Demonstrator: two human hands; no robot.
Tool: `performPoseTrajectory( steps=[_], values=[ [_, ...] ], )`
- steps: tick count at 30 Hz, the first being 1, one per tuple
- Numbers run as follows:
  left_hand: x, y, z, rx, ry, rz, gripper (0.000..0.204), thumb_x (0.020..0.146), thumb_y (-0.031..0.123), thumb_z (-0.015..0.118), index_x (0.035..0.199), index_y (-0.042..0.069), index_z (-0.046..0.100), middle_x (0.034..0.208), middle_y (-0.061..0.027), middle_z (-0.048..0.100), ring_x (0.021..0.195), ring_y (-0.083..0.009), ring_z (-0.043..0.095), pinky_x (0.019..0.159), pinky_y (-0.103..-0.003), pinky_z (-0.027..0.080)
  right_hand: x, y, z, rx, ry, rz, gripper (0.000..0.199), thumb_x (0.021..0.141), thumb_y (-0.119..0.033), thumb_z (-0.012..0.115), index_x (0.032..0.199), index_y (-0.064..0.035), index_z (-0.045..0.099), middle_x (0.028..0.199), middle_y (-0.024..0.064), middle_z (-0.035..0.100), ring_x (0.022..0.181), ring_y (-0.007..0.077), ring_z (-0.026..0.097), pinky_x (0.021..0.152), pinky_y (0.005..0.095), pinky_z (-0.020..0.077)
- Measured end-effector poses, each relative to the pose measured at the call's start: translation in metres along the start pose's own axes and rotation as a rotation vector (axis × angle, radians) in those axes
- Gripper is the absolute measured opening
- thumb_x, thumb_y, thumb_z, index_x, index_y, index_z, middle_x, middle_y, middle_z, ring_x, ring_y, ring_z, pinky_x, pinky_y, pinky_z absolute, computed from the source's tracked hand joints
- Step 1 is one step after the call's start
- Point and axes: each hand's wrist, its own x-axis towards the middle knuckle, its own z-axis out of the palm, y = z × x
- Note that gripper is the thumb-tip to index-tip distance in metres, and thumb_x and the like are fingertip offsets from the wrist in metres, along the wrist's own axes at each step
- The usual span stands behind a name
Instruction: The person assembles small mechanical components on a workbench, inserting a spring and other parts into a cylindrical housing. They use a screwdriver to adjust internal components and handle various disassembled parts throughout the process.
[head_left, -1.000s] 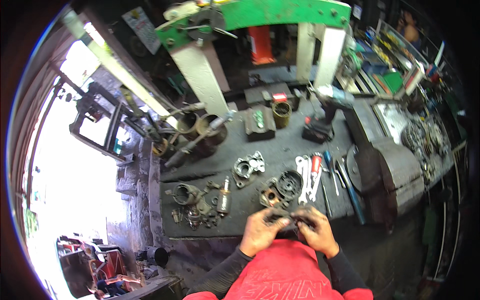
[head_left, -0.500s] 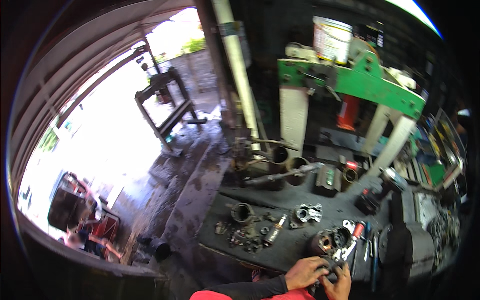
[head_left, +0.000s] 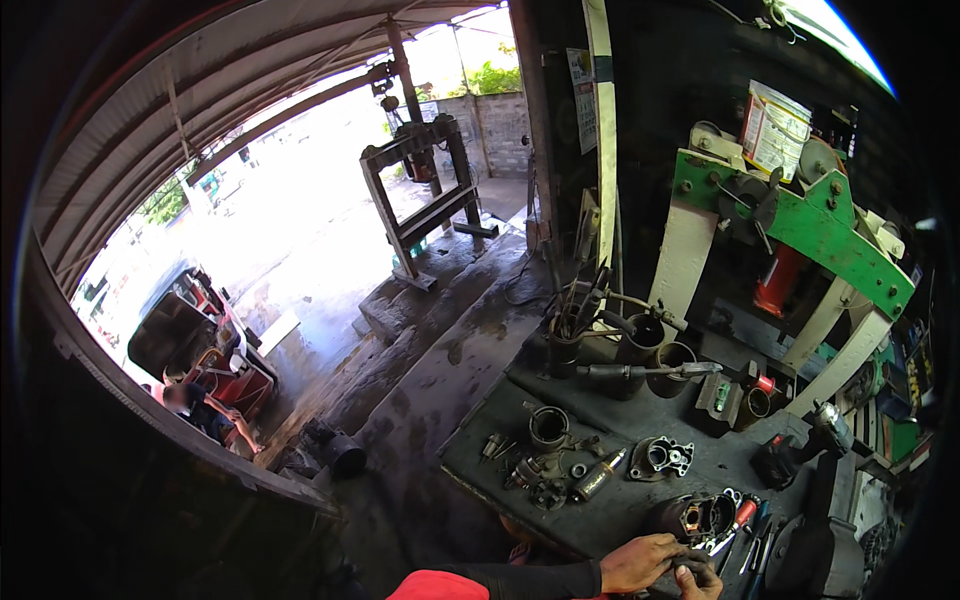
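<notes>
**Both hands on a dark metal part at the near edge of the bench**

Down at the bottom of the view, the left hand [head_left: 638, 562] is wrapped over the top of a small dark metal part [head_left: 668, 580], fingers curled tight around it. The right hand [head_left: 703, 582] is barely in shot, just the knuckles poking in at the lower edge, pressed against the same part from the other side, so both are gripping it. Can't make out what the part actually is, it's mostly covered by fingers.

It's held right at the near edge of the greasy workbench [head_left: 620, 500]. Just beyond the hands sits a round pump housing [head_left: 692, 517], with a red-handled screwdriver [head_left: 741, 517] and some wrenches beside it. Further back there's a silver flanged casting [head_left: 661, 457], a short metal cylinder [head_left: 548, 428] and a little pile of small fittings [head_left: 535, 475].

At the back of the bench stands a green and white press frame [head_left: 800, 225] with a red jack in it. Off to the left, out in the daylight, there's another steel press frame [head_left: 425, 195] on the wet concrete.
</notes>
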Motion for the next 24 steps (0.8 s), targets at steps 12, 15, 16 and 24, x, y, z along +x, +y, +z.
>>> performPoseTrajectory(
  steps=[12, 15, 16, 24],
  values=[
    [0.005, 0.004, 0.021, 0.141, -0.005, 0.057, 0.025, 0.086, 0.024, 0.074, 0.099, 0.003, 0.070, 0.089, -0.0198, 0.070, 0.085, -0.0427, 0.069, 0.074, -0.051, 0.055, -0.009, 0.001, -0.025, 0.128, 0.036, -0.059, 0.019, 0.101, -0.007, 0.069, 0.115, 0.0060, 0.070, 0.108, 0.0101, 0.073, 0.096, 0.0192, 0.067, 0.090, 0.0313, 0.0537],
    [0.009, 0.011, 0.031, 0.180, 0.011, 0.005, 0.027, 0.083, 0.024, 0.076, 0.097, 0.002, 0.068, 0.087, -0.0210, 0.070, 0.083, -0.0442, 0.069, 0.071, -0.052, 0.055, -0.006, 0.007, -0.027, 0.124, 0.033, -0.094, 0.018, 0.102, -0.006, 0.067, 0.115, 0.0057, 0.070, 0.108, 0.0100, 0.073, 0.095, 0.0187, 0.067, 0.088, 0.0303, 0.0542],
    [0.010, 0.015, 0.035, 0.212, -0.015, -0.038, 0.028, 0.082, 0.024, 0.076, 0.097, 0.002, 0.067, 0.087, -0.0215, 0.071, 0.082, -0.0446, 0.070, 0.071, -0.052, 0.055, -0.006, 0.008, -0.027, 0.125, 0.034, -0.105, 0.018, 0.102, -0.006, 0.066, 0.115, 0.0056, 0.070, 0.108, 0.0100, 0.072, 0.095, 0.0185, 0.068, 0.087, 0.0299, 0.0544],
    [0.006, 0.023, 0.042, 0.021, 0.041, -0.037, 0.034, 0.083, 0.024, 0.075, 0.107, 0.002, 0.065, 0.089, -0.0238, 0.071, 0.084, -0.0469, 0.069, 0.070, -0.053, 0.055, -0.009, 0.010, -0.029, 0.036, -0.004, -0.132, 0.019, 0.102, -0.011, 0.067, 0.113, 0.0031, 0.072, 0.099, 0.0049, 0.070, 0.080, 0.0119, 0.063, 0.071, 0.0237, 0.0492]
  ],
)
